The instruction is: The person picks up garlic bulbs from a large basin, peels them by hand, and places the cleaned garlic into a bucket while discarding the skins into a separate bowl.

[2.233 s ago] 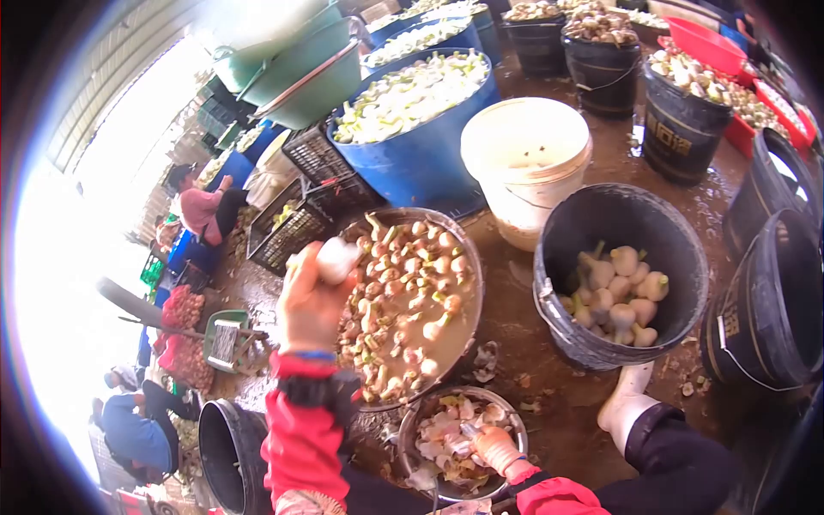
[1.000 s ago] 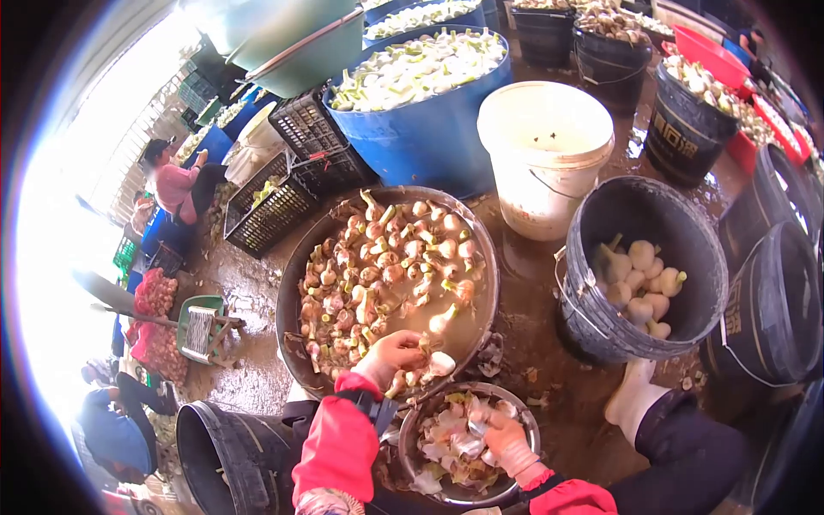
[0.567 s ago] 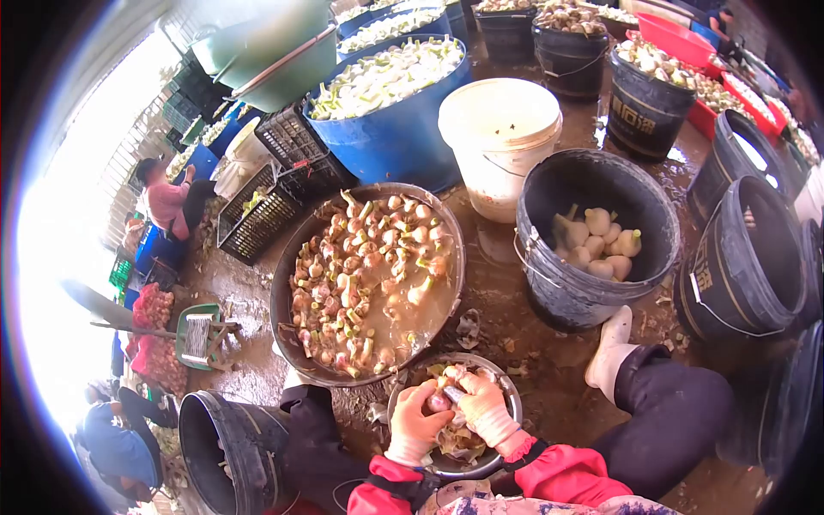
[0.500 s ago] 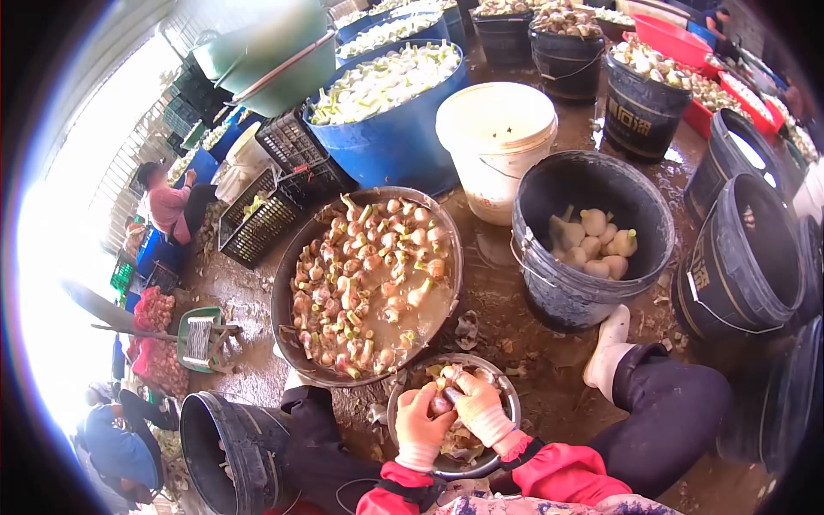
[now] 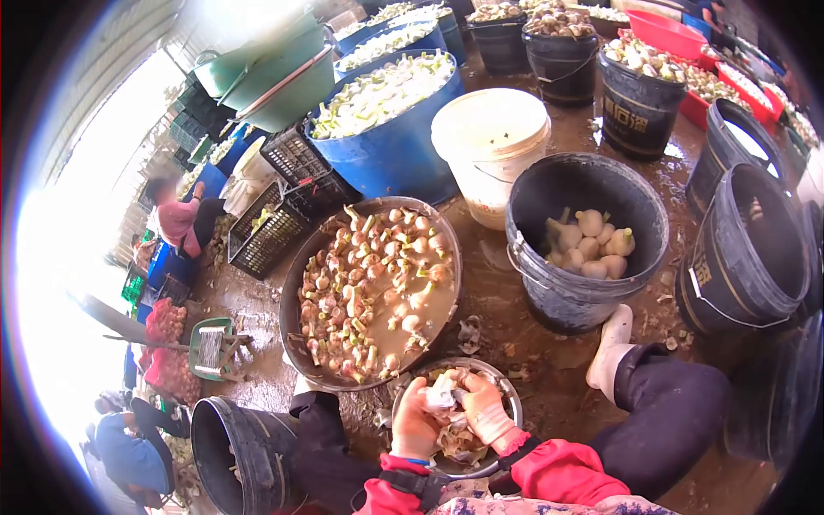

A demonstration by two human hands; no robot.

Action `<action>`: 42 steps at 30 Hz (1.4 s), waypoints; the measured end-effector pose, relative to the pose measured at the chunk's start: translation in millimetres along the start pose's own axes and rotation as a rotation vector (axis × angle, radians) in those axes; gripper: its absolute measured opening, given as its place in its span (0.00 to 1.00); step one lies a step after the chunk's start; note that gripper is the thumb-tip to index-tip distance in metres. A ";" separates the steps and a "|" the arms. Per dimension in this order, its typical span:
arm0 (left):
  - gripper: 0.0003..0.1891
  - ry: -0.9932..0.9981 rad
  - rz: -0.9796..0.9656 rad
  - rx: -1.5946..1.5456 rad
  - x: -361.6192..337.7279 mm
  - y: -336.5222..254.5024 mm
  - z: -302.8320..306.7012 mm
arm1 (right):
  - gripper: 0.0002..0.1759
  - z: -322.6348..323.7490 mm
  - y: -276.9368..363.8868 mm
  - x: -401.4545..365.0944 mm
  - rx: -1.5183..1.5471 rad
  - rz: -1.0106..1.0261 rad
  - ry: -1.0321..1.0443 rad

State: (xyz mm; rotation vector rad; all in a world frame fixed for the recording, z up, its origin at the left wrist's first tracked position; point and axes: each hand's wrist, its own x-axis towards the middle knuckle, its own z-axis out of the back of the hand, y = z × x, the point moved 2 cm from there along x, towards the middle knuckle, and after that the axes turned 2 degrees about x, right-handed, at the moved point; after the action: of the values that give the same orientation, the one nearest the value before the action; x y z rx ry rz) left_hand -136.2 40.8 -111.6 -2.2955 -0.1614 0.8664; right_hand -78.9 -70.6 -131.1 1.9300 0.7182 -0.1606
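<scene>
My left hand (image 5: pixel 417 424) is closed on a garlic bulb (image 5: pixel 441 396) with pale, loose-looking skin. My right hand (image 5: pixel 482 408) meets it from the other side, closed on a small dark tool (image 5: pixel 460 396), mostly hidden by the fingers; its kind cannot be made out. Both hands are above a metal bowl (image 5: pixel 518 410) that holds garlic peelings (image 5: pixel 461 443). Just beyond, a wide round basin (image 5: pixel 289 342) contains many untrimmed garlic bulbs (image 5: pixel 352 292) in murky water. A dark bucket (image 5: pixel 562 287) farther right has several peeled bulbs (image 5: pixel 592 245) inside.
A white bucket (image 5: pixel 481 184) and a blue tub (image 5: pixel 386 159) of cut stems stand behind. Black buckets (image 5: pixel 738 266) line the right. Another bucket (image 5: pixel 249 455) lies tilted at left. Black crates (image 5: pixel 266 245), red net sacks (image 5: pixel 172 369) and two people (image 5: pixel 176 219) are farther left.
The bulb between my hands showed purple skin before; now a whitish surface faces up. My left hand has turned slightly. The whole view has shifted a little.
</scene>
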 end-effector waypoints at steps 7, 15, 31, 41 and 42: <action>0.13 -0.016 0.102 -0.082 -4.4 -18.3 0.5 | 0.13 0.7 35.1 -10.0 0.088 -0.044 0.274; 0.35 -0.226 -0.165 0.609 5.2 -16.9 9.9 | 0.15 -12.5 7.2 -11.0 -0.434 -0.108 0.224; 0.09 -0.232 -0.248 0.271 -4.0 -22.1 26.8 | 0.11 -14.5 -10.4 -8.2 -0.610 -0.035 0.279; 0.17 -0.012 -0.071 -0.097 -36.9 -32.2 52.2 | 0.15 30.6 -1.3 9.3 -0.654 -0.187 -0.002; 0.17 -0.023 -0.058 -0.135 -37.7 -32.5 52.6 | 0.20 24.5 2.4 5.6 -0.933 -0.173 0.055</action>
State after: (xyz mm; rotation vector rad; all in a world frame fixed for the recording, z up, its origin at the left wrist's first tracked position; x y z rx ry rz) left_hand -194.5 82.1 -99.8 -2.3935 -0.3037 0.8757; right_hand -68.1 -90.1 -143.0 0.9862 0.8058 0.1141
